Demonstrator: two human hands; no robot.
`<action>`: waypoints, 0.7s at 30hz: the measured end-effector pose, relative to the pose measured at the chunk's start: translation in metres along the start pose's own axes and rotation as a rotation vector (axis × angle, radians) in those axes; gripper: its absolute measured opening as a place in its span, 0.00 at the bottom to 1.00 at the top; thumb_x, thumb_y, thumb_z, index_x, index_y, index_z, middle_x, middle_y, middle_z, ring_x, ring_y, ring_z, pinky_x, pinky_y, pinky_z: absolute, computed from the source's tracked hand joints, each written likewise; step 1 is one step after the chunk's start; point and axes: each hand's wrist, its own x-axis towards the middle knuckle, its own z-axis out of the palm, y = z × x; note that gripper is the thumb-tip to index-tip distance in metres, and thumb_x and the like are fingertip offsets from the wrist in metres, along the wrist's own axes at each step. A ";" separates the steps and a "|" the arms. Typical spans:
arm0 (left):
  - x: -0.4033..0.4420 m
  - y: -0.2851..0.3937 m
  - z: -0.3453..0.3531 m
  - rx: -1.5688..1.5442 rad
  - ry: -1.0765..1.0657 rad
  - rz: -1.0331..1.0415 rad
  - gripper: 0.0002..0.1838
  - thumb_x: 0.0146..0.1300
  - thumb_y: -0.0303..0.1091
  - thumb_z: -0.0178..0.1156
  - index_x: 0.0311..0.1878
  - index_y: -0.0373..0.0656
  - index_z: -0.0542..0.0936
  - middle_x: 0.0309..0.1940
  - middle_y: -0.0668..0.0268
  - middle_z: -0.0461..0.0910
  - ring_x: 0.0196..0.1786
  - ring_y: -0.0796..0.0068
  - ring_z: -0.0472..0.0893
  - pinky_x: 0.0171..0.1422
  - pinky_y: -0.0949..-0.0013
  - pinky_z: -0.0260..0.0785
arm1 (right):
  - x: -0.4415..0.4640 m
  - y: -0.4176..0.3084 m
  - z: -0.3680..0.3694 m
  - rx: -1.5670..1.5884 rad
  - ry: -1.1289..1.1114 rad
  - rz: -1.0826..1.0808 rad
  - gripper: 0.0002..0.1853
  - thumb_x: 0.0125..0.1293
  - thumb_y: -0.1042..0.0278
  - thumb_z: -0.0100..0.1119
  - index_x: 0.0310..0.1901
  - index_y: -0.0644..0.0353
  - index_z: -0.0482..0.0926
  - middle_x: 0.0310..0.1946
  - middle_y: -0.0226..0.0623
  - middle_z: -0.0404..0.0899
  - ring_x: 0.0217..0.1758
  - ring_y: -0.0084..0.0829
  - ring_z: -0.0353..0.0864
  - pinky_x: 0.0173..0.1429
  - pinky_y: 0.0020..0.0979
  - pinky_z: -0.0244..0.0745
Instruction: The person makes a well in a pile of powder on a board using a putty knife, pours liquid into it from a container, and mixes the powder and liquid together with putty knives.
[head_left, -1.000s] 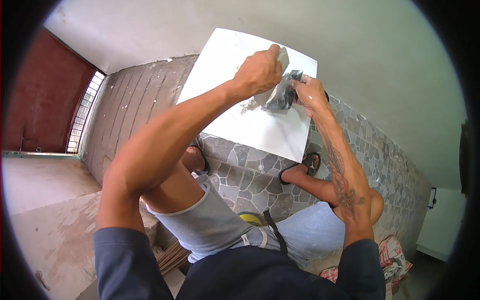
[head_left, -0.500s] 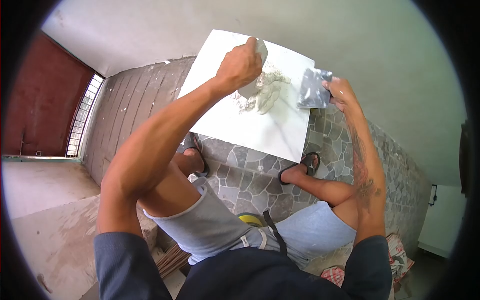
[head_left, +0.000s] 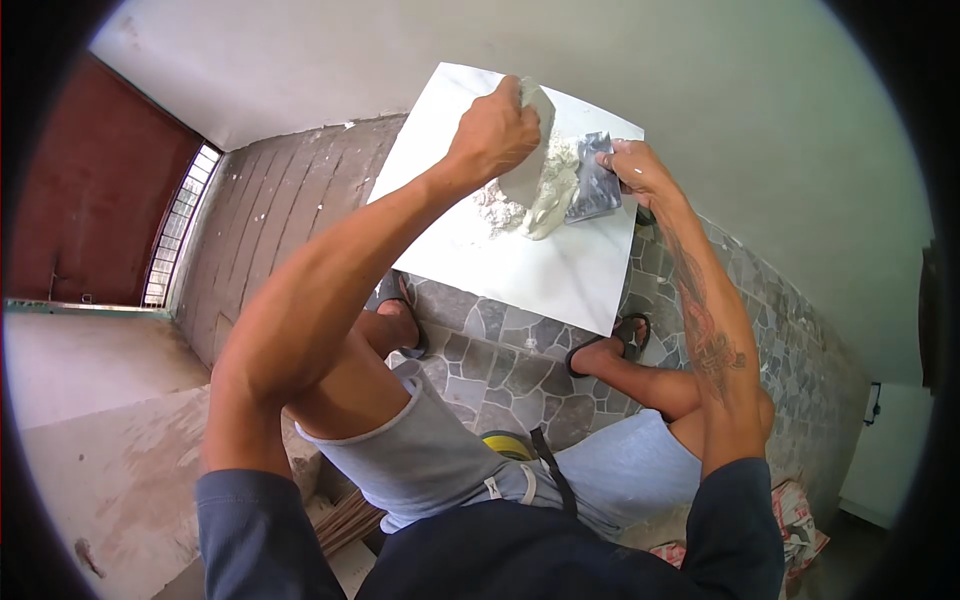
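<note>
My left hand is closed around a wide flat grey putty blade, held on edge at the left side of a pale putty heap. The blade's handle is hidden in the fist. In my right hand is a second putty blade, its dark metal face smeared with white, close against the heap's right side. The damp, lumpy heap has dry white powder along its left edge. Under it lies a white marble-look board, tilted in view.
A pale wall rises behind the board. My sandalled feet stand on the stone-pattern floor at the board's near edge. A yellow-and-black round object sits between my legs. At lower right is a red-and-white sack.
My right hand has brought its blade left, from the board's right edge to the heap. My left hand's blade is still at the heap, now turned differently. The whole view has shifted slightly.
</note>
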 end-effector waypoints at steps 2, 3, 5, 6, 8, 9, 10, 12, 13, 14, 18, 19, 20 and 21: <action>-0.001 0.002 0.008 -0.019 0.008 -0.013 0.21 0.69 0.40 0.50 0.54 0.30 0.71 0.39 0.36 0.82 0.45 0.37 0.83 0.55 0.46 0.73 | -0.007 -0.007 0.006 -0.031 -0.035 -0.088 0.12 0.68 0.71 0.59 0.47 0.71 0.79 0.35 0.33 0.77 0.37 0.27 0.78 0.39 0.35 0.77; 0.000 0.003 0.012 -0.024 0.012 -0.020 0.22 0.69 0.41 0.51 0.55 0.31 0.72 0.39 0.37 0.82 0.45 0.37 0.83 0.54 0.47 0.73 | -0.012 -0.011 0.008 -0.045 -0.050 -0.133 0.12 0.68 0.71 0.58 0.46 0.72 0.80 0.35 0.34 0.78 0.36 0.27 0.79 0.39 0.35 0.78; 0.001 0.005 0.020 -0.012 0.026 -0.008 0.22 0.69 0.42 0.53 0.56 0.31 0.72 0.39 0.37 0.83 0.45 0.37 0.83 0.54 0.46 0.73 | -0.024 -0.025 0.015 -0.063 -0.031 -0.160 0.13 0.68 0.71 0.57 0.46 0.73 0.80 0.35 0.36 0.80 0.36 0.28 0.80 0.39 0.35 0.79; 0.000 0.007 0.022 -0.015 0.018 -0.015 0.22 0.69 0.42 0.53 0.56 0.32 0.71 0.39 0.37 0.82 0.45 0.37 0.83 0.54 0.46 0.73 | -0.030 -0.030 0.019 -0.072 -0.022 -0.175 0.13 0.68 0.70 0.57 0.46 0.74 0.80 0.35 0.37 0.81 0.36 0.28 0.81 0.39 0.35 0.80; -0.002 0.011 0.025 -0.023 0.000 -0.029 0.21 0.70 0.42 0.52 0.55 0.32 0.71 0.38 0.37 0.82 0.45 0.36 0.83 0.54 0.46 0.73 | -0.038 -0.038 0.025 -0.001 -0.046 -0.189 0.14 0.68 0.70 0.57 0.47 0.74 0.80 0.35 0.39 0.81 0.37 0.29 0.82 0.39 0.35 0.80; -0.003 0.012 0.028 -0.019 0.027 -0.020 0.20 0.70 0.41 0.52 0.54 0.32 0.69 0.38 0.37 0.82 0.44 0.36 0.82 0.53 0.45 0.73 | -0.043 -0.040 0.027 0.035 -0.057 -0.197 0.14 0.68 0.70 0.57 0.48 0.74 0.80 0.35 0.40 0.82 0.37 0.29 0.82 0.40 0.35 0.80; -0.003 0.011 0.028 -0.014 0.037 -0.006 0.19 0.70 0.40 0.51 0.54 0.32 0.69 0.37 0.37 0.82 0.44 0.36 0.82 0.53 0.45 0.73 | -0.048 -0.043 0.029 0.057 -0.035 -0.192 0.14 0.68 0.70 0.57 0.48 0.74 0.80 0.35 0.39 0.82 0.36 0.29 0.82 0.39 0.34 0.80; -0.001 0.007 0.025 -0.005 0.053 0.021 0.19 0.71 0.40 0.51 0.54 0.32 0.69 0.37 0.37 0.82 0.44 0.35 0.82 0.53 0.44 0.73 | -0.058 -0.049 0.032 0.104 0.008 -0.181 0.14 0.68 0.70 0.57 0.49 0.74 0.80 0.34 0.38 0.81 0.35 0.28 0.81 0.38 0.34 0.79; 0.000 0.003 0.024 0.009 0.053 0.035 0.19 0.71 0.39 0.51 0.53 0.32 0.69 0.37 0.36 0.82 0.44 0.35 0.82 0.52 0.44 0.73 | -0.060 -0.047 0.030 0.051 0.036 -0.189 0.14 0.69 0.71 0.57 0.49 0.74 0.80 0.34 0.38 0.81 0.35 0.28 0.81 0.37 0.33 0.79; 0.000 -0.002 0.024 0.021 0.051 0.046 0.18 0.71 0.39 0.51 0.53 0.32 0.69 0.37 0.36 0.82 0.44 0.35 0.82 0.52 0.44 0.73 | -0.062 -0.042 0.025 -0.003 0.064 -0.195 0.14 0.69 0.71 0.57 0.49 0.74 0.80 0.35 0.37 0.82 0.35 0.27 0.81 0.37 0.33 0.78; 0.001 -0.013 0.021 0.090 0.031 0.059 0.19 0.70 0.38 0.51 0.55 0.32 0.69 0.37 0.35 0.82 0.42 0.34 0.82 0.51 0.43 0.73 | -0.082 -0.010 -0.005 0.120 0.102 -0.174 0.14 0.70 0.71 0.57 0.52 0.73 0.78 0.38 0.38 0.83 0.37 0.27 0.82 0.36 0.31 0.77; 0.001 -0.015 0.017 0.084 0.032 0.074 0.19 0.70 0.38 0.52 0.56 0.32 0.69 0.37 0.35 0.82 0.42 0.34 0.82 0.51 0.43 0.73 | -0.089 0.002 -0.008 0.171 0.102 -0.114 0.15 0.70 0.71 0.58 0.53 0.72 0.77 0.39 0.39 0.83 0.38 0.28 0.82 0.36 0.32 0.77; 0.002 -0.017 0.012 0.075 0.033 0.091 0.20 0.70 0.38 0.52 0.57 0.33 0.69 0.37 0.36 0.82 0.42 0.34 0.82 0.51 0.43 0.73 | -0.098 0.017 -0.011 0.220 0.106 -0.053 0.15 0.70 0.71 0.58 0.53 0.72 0.77 0.40 0.39 0.83 0.39 0.29 0.83 0.37 0.33 0.78; 0.003 -0.018 0.007 0.067 0.032 0.109 0.20 0.70 0.39 0.52 0.58 0.33 0.69 0.37 0.36 0.82 0.42 0.34 0.82 0.50 0.43 0.73 | -0.108 0.030 -0.011 0.271 0.112 0.008 0.15 0.70 0.70 0.59 0.54 0.72 0.76 0.41 0.40 0.83 0.40 0.29 0.83 0.38 0.33 0.78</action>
